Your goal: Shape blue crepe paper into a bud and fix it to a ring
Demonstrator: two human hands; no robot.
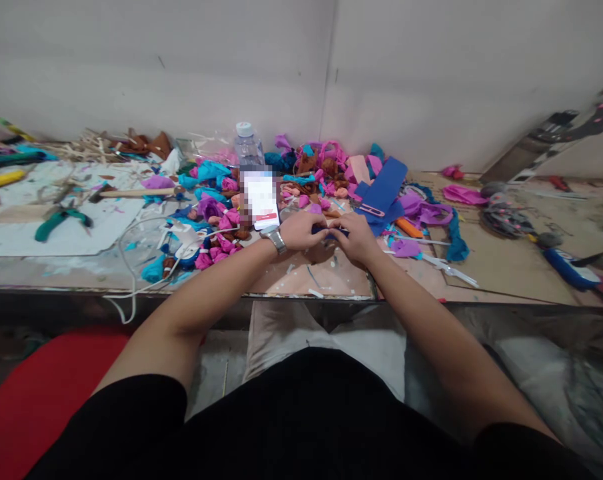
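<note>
My left hand point(304, 231) and my right hand point(355, 238) meet over the workbench point(331, 280), fingers pinched together on a small dark blue piece point(330, 231) held between them. A metal watch point(276, 239) is on my left wrist. Just behind my left hand a phone point(261, 199) stands propped with its screen lit. Scraps of pink, purple, teal and brown material point(221, 220) lie heaped around the hands.
A clear plastic bottle point(248, 147) stands at the wall. Blue sheet pieces point(384, 187) and an orange tool point(408, 228) lie right of my hands. A hammer point(131, 193) and green-handled pliers point(61, 220) rest at left. A white cable point(131, 287) hangs over the bench edge.
</note>
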